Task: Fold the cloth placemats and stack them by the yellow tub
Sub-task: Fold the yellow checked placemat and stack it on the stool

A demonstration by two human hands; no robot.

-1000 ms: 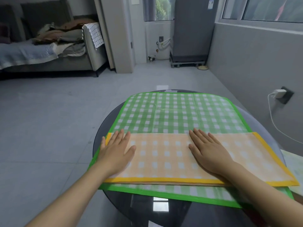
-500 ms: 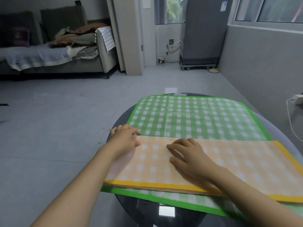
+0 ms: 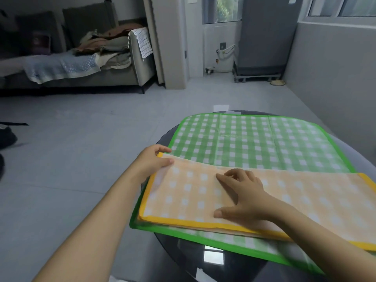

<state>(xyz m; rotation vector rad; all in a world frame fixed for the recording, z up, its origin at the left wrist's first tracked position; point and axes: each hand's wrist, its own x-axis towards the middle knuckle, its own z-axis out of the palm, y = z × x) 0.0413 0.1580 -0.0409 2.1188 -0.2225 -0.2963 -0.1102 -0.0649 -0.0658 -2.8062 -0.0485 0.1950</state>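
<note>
Two placemats lie stacked on the round glass table (image 3: pixel 234 261). On top is the orange mat (image 3: pixel 254 200), folded into a long strip with its long axis running left to right along the near edge of the table; its yellow-bound edge faces the person and its fold faces away. Its far left corner is pinched in the grip of the left hand (image 3: pixel 151 162), thumb on top and fingers curled beneath, and that corner is lifted slightly. The right hand (image 3: pixel 242 197) rests on the strip near its middle, fingers curled with the tips pressing the cloth down, thumb spread toward the near edge. Beneath lies the green mat (image 3: pixel 254 143), spread flat and reaching to the table's far edge. Beyond is grey floor (image 3: pixel 81 149) and a sofa (image 3: pixel 122 74).
</note>
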